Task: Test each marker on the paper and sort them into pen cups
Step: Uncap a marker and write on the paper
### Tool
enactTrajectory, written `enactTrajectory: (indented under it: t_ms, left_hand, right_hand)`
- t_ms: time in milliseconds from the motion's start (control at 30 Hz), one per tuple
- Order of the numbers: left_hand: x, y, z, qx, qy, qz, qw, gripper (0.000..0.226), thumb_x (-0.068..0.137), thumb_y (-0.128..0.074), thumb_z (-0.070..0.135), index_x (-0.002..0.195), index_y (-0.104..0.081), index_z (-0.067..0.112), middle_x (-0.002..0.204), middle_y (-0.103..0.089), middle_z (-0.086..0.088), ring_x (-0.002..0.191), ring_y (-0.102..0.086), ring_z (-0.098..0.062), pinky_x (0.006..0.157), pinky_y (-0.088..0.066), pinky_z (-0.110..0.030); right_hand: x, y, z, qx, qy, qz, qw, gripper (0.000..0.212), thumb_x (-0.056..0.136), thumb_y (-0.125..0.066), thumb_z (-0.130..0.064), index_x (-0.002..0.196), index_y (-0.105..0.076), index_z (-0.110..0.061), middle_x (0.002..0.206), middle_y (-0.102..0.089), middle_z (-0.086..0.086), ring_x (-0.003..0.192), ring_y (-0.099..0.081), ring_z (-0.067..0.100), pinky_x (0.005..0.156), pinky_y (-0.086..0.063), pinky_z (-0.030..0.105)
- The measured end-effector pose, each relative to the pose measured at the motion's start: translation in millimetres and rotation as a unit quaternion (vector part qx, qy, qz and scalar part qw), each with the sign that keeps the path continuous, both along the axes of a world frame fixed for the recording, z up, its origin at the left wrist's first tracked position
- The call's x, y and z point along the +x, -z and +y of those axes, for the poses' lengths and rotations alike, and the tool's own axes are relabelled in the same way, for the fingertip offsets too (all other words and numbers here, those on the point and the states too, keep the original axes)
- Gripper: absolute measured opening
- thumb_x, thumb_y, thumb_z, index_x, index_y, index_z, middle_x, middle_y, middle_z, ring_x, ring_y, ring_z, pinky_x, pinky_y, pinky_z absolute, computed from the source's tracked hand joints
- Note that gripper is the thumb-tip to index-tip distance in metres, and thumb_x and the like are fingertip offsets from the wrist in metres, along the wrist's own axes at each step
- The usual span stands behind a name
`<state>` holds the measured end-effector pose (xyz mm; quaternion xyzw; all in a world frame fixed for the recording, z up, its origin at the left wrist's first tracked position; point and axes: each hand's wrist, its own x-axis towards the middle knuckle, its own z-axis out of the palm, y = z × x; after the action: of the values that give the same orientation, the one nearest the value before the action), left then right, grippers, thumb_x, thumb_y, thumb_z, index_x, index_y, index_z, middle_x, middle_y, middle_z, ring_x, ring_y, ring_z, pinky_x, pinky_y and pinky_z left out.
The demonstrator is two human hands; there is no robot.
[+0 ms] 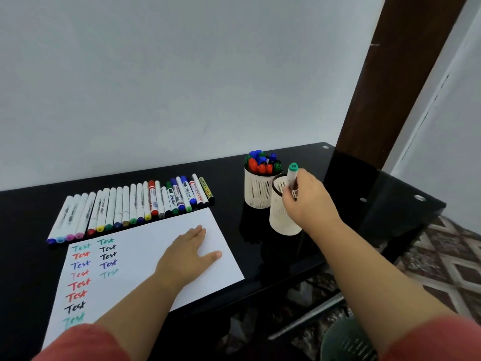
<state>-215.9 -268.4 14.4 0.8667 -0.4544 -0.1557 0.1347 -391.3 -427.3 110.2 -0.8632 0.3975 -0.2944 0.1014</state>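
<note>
My right hand [305,201] grips a white marker with a green cap [292,174], held upright over the mouth of the near white pen cup [279,220]. Just behind that cup stands a second white pen cup [257,190], full of capped red, blue and green markers. My left hand [188,252] lies flat with straight fingers on the white paper [166,230], which carries two columns of the word "Test" in several colours. A long row of markers [130,207] is laid out along the paper's far edge.
Everything sits on a black glass table [260,243] against a pale wall. A dark wooden post [390,87] rises at the back right. Patterned floor [442,269] and a green bin [348,340] show to the right of the table's edge.
</note>
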Motion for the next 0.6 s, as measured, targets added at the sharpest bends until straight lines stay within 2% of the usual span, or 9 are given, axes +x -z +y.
enactTrajectory:
  t_ms: [67, 233, 367, 533, 600]
  left_hand:
    - [-0.5, 0.1, -0.6, 0.01, 0.003, -0.015, 1.0, 0.076, 0.091, -0.036, 0.062, 0.151, -0.008, 0.024, 0.158, -0.003, 0.01, 0.145, -0.005, -0.011, 0.115, -0.009, -0.03]
    - [0.6, 3.6, -0.3, 0.014, 0.009, -0.021, 1.0, 0.075, 0.091, -0.033, 0.063, 0.151, -0.007, 0.025, 0.158, 0.0, 0.011, 0.145, -0.003, -0.011, 0.115, -0.007, -0.029]
    - [1.4, 4.0, -1.5, 0.021, 0.011, -0.025, 0.999, 0.075, 0.092, -0.031, 0.063, 0.151, -0.005, 0.025, 0.158, 0.002, 0.011, 0.145, -0.001, -0.011, 0.115, -0.006, -0.029]
    - [0.5, 3.7, -2.4, 0.02, 0.011, -0.026, 0.999, 0.074, 0.092, -0.032, 0.061, 0.151, -0.006, 0.025, 0.158, 0.001, 0.011, 0.145, -0.001, -0.01, 0.115, -0.006, -0.029]
    - [1.5, 4.4, -2.4, 0.02, 0.01, -0.024, 0.999, 0.074, 0.092, -0.032, 0.061, 0.151, -0.005, 0.026, 0.158, 0.001, 0.011, 0.145, -0.001, -0.01, 0.116, -0.007, -0.03]
  right_hand:
    - [5.8, 4.9, -6.2, 0.004, 0.011, 0.02, 1.0, 0.013, 0.094, -0.049, -0.025, 0.088, -0.042, -0.017, 0.077, -0.043, -0.007, 0.076, -0.049, 0.016, 0.071, -0.044, 0.034]
    - [15.9, 22.2, -19.2, -0.004, 0.027, 0.037, 0.999, 0.018, 0.095, -0.044, -0.031, 0.083, -0.042, -0.017, 0.074, -0.044, -0.007, 0.075, -0.046, 0.018, 0.072, -0.029, 0.031]
    - [20.9, 30.5, -21.1, -0.014, 0.039, 0.036, 0.999, 0.022, 0.095, -0.044, -0.034, 0.084, -0.049, -0.015, 0.078, -0.051, -0.004, 0.075, -0.048, 0.02, 0.075, -0.028, 0.032]
    - [21.6, 28.9, -22.5, -0.003, 0.053, 0.081, 0.995, 0.029, 0.097, -0.041, -0.039, 0.079, -0.046, -0.017, 0.069, -0.047, -0.007, 0.069, -0.044, 0.018, 0.077, -0.024, 0.031]
    - [21.5, 28.9, -23.6, 0.006, 0.055, 0.097, 0.994, 0.034, 0.097, -0.039, -0.04, 0.071, -0.044, -0.019, 0.065, -0.045, -0.007, 0.068, -0.045, 0.018, 0.077, -0.025, 0.031]
